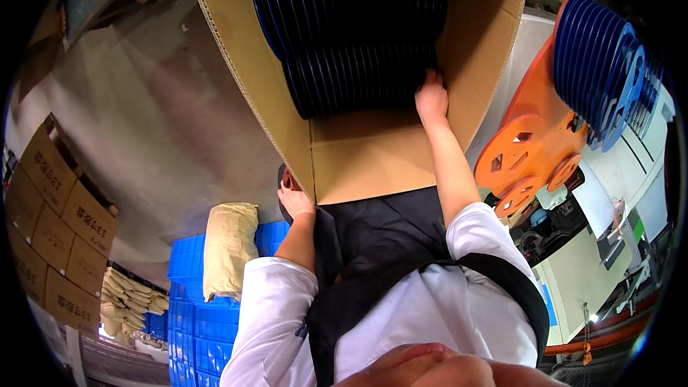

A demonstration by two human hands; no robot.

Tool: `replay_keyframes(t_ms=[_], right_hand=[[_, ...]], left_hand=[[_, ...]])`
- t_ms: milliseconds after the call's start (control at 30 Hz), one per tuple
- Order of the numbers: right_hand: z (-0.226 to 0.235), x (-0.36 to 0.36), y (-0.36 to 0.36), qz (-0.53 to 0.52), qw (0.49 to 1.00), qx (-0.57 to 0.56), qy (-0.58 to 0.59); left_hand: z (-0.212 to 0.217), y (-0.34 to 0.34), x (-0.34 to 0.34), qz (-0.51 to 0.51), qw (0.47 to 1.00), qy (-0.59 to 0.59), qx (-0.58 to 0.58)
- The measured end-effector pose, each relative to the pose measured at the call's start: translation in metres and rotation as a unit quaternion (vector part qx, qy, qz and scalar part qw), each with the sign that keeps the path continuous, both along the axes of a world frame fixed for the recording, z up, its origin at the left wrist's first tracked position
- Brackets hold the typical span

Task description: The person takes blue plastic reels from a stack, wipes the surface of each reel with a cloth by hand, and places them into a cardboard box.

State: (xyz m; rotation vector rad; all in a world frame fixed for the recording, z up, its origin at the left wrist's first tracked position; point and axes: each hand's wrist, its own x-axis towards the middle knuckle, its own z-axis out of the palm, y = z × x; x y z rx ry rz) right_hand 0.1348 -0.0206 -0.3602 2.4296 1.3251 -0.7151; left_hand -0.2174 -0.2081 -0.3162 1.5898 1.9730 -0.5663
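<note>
An open cardboard box (373, 165) stands before me, its near wall against my dark apron. Packed on edge inside are two rows of thin, dark blue reel discs (362, 79). My right hand (432, 100) reaches into the box at the right end of the nearer row. Its fingers are bent against the last discs, with the tips partly hidden in shadow. Outside the box, my left hand (295, 201) is beside the near left corner. Its fingers curl by the wall next to something small, dark and reddish that I cannot make out.
Right of the box, blue reel discs (598, 64) stand on an orange rack with round plates (510, 152). A pale machine cabinet (584, 279) is nearer. On the left are blue crates (204, 344) bearing a tan sack (231, 251), and stacked cartons (61, 233).
</note>
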Motion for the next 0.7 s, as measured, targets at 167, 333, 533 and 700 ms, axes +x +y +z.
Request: replay_keyframes(t_ms=[167, 333, 533, 700], right_hand=[[-0.007, 0.001, 0.015, 0.032, 0.997, -0.054, -0.035], [-0.007, -0.003, 0.014, 0.049, 0.997, -0.041, -0.051], [-0.005, -0.003, 0.003, 0.157, 0.982, 0.078, -0.068], [-0.003, -0.001, 0.002, 0.151, 0.980, 0.131, -0.018]], left_hand=[[-0.002, -0.001, 0.003, 0.010, 1.000, -0.009, 0.013], [-0.012, -0.015, 0.004, 0.108, 0.994, -0.005, -0.029], [0.004, 0.007, 0.013, -0.007, 0.999, 0.023, -0.049], [0.009, 0.019, 0.017, -0.042, 0.979, 0.060, -0.190]])
